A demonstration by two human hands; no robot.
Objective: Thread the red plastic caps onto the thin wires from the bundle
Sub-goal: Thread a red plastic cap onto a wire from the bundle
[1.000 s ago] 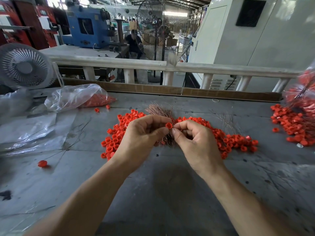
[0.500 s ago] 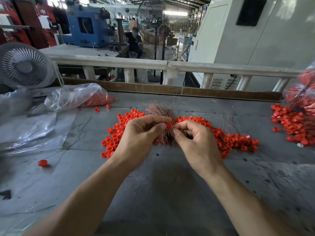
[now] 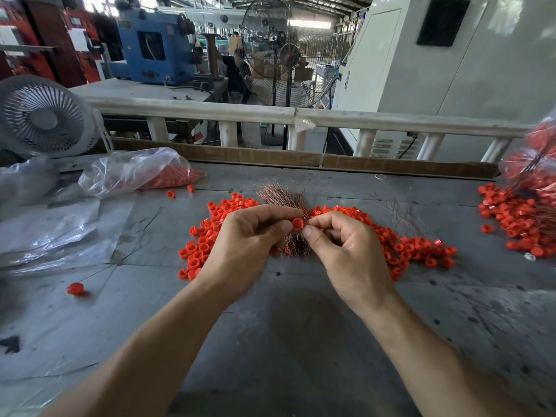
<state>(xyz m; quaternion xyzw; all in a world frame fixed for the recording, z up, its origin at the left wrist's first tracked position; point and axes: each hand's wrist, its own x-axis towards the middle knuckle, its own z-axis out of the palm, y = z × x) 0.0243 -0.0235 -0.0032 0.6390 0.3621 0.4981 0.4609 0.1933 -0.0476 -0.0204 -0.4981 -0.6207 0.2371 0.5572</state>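
Our left hand pinches a single red cap between thumb and forefinger, holding it just above the gray table. The cap's open mouth faces right and a little toward us, so its short axis runs roughly left to right, aimed at our right hand. That hand has its fingers curled, thumb tip pressed against the forefinger right beside the cap; it seems to pinch a thin wire, though the strand itself is too fine for us to make out. The cap sits between the two hands, touching the left fingertips and almost touching the right thumb.

Under and behind our hands lies the wire bundle, coppery strands whose long axis runs away from us, the far ends fanning out toward the back of the table and the near ends hidden beneath our fingers. A loose pile of red caps spreads to both sides of the bundle. A second heap of caps lies well apart at the right edge, mixed with dark wires. At the left, a clear plastic bag holds more caps, and one cap on a wire lies alone near the front left. A small gray fan stands behind the bag.
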